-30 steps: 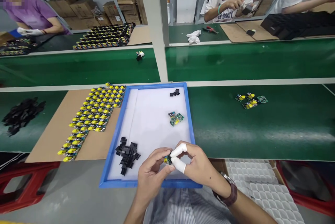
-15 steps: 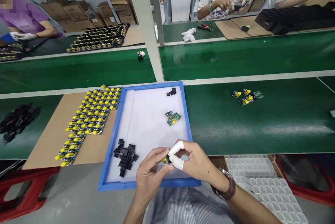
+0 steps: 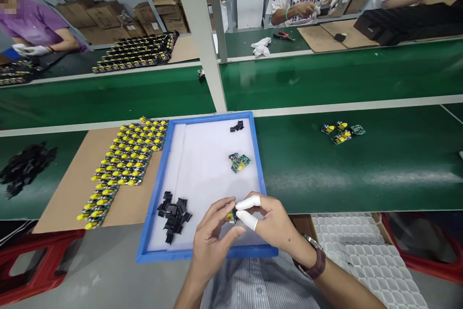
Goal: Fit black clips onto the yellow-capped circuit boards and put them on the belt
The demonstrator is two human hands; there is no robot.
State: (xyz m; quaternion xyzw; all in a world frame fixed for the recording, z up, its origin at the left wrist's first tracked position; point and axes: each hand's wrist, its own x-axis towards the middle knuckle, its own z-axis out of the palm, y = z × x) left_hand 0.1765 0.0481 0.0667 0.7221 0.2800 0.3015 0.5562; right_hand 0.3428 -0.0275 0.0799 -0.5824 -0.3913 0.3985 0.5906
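Observation:
Over the near edge of the blue-rimmed white tray, my right hand pinches a small circuit board with a yellow component. White covers sit on its thumb and index finger. My left hand is beside the board, thumb spread away from the fingers; its fingertips are close to the board's upper end, and contact is unclear. Left of the hands lies a pile of black plastic pieces in the tray. Farther up the tray are a few circuit boards and some black pieces.
Rows of yellow-topped boards cover cardboard left of the tray. A heap of black pieces lies at far left. Several boards rest on the green belt. A metal post rises behind the tray. Co-workers sit opposite.
My left thumb has come away from the board, and both hands have shifted slightly right. On the far belt, a small part has moved right, partly behind the post.

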